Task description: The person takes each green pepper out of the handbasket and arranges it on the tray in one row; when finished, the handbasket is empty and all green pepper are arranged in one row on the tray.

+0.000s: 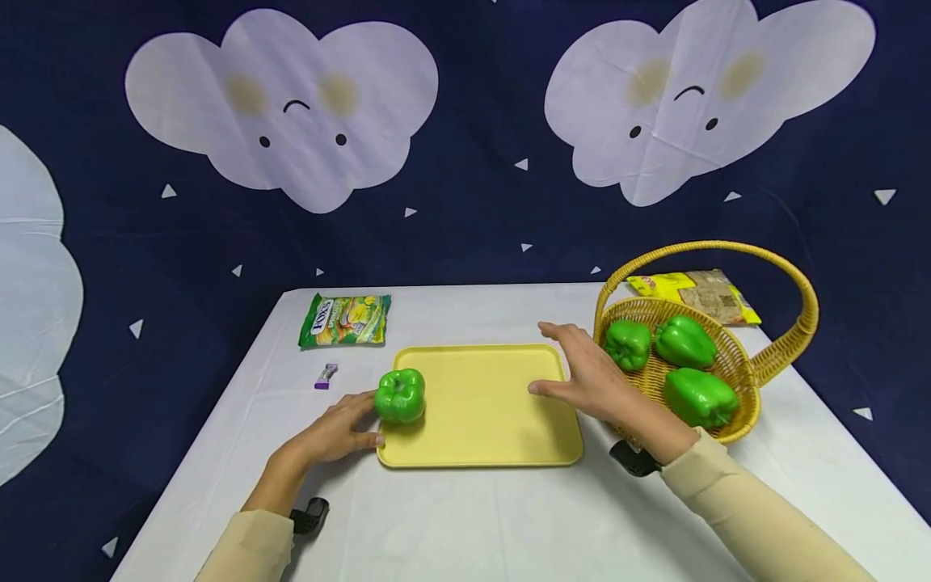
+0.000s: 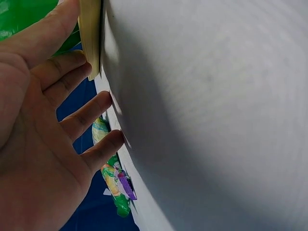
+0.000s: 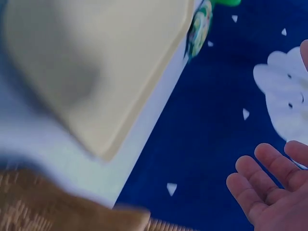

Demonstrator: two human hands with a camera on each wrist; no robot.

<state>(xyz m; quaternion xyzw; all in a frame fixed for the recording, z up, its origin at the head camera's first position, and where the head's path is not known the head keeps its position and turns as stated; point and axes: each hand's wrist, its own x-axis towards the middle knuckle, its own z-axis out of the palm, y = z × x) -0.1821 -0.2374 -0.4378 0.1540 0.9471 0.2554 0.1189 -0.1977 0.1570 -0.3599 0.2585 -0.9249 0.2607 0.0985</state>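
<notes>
A green bell pepper [image 1: 400, 396] stands on the left end of a yellow tray [image 1: 494, 404] in the head view. Beside that end is my left hand [image 1: 342, 428], its thumb and fingertips right at the rim. In the left wrist view the left hand [image 2: 48, 120] shows a bare palm with spread, relaxed fingers, two fingertips close to the white tabletop. Over the tray's right edge hovers my right hand [image 1: 592, 376], thumb and fingers apart with nothing between them. The right wrist view catches only part of this hand [image 3: 274, 192], its fingers loosely extended.
A wicker basket [image 1: 743, 356] with a tall handle holds several green bell peppers [image 1: 685, 341] beside my right forearm. Behind it lies a yellow packet [image 1: 716, 295]. A green candy bag [image 1: 346, 320] and a small purple wrapped candy [image 1: 326, 377] lie at the left.
</notes>
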